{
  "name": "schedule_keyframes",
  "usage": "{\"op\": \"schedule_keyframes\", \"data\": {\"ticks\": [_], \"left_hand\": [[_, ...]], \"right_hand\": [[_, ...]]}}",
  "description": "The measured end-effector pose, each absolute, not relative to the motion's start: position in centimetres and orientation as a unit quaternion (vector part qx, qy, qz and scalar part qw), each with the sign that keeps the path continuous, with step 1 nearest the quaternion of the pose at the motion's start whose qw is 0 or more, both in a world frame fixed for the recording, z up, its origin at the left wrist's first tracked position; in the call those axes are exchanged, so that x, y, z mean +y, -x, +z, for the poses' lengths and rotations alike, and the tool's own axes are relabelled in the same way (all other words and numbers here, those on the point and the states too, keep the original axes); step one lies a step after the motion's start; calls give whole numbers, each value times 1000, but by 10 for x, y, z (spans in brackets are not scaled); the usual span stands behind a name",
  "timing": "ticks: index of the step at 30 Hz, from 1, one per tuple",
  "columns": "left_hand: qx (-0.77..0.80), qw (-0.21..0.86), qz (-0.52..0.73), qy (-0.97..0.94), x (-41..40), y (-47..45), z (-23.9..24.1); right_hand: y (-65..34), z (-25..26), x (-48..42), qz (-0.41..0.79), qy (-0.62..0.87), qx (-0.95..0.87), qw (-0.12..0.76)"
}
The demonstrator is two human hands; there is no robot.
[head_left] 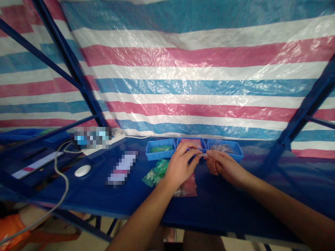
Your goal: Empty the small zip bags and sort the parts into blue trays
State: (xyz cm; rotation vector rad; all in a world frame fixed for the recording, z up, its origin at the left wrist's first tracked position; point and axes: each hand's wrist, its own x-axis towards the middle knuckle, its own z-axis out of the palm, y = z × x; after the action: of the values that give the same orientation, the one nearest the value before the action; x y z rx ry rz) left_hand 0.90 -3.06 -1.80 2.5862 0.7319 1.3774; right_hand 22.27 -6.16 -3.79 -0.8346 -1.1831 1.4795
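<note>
My left hand [180, 165] and my right hand [225, 165] meet above the blue table. Their fingertips pinch a small, thin, see-through piece [204, 155], too small to make out exactly. Just behind the hands stand three blue bins. The left bin [161, 157] contains green packets, the middle bin [179, 140] pinkish-red ones, and the right bin [239, 157] thin, clear-looking pieces. Green plastic bags [151, 177] with small pale parts inside lie left of my left hand. Partly under that hand and wrist is a pinkish-red bag [190, 186].
A white mouse-like object [82, 170], a blurred-out flat item [123, 167] and a power strip [119, 137] lie on the left. A grey cable [66, 184] drapes over the table edge. Blue posts [70, 69] frame a striped sheet [196, 76]. At lower left, someone's orange clothing [12, 230] shows.
</note>
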Motion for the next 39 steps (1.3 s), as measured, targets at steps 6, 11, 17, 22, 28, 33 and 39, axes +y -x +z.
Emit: {"op": "schedule_keyframes", "data": {"ticks": [6,11,17,22,28,33,39], "left_hand": [[269,96,459,-841,-27,-11,-24],[272,149,450,-838,-29,-13,-22],[301,176,417,-839,-31,-12,-22],[313,119,357,-872,-26,-11,-28],[312,81,273,-907,-28,-9,-36],[318,63,249,-913,-30,-8,-38],[306,17,242,-921,-35,-16,-29]], "right_hand": [[-228,-37,-61,544,381,-519,538],[-229,-38,-60,475,400,-606,497],[-235,-43,-55,411,422,-615,524],[-249,-43,-52,267,471,-651,531],[-263,-34,-51,63,504,-708,490],[-282,-33,-36,-13,526,-679,512],[-297,-29,-18,-72,555,-646,519]]}}
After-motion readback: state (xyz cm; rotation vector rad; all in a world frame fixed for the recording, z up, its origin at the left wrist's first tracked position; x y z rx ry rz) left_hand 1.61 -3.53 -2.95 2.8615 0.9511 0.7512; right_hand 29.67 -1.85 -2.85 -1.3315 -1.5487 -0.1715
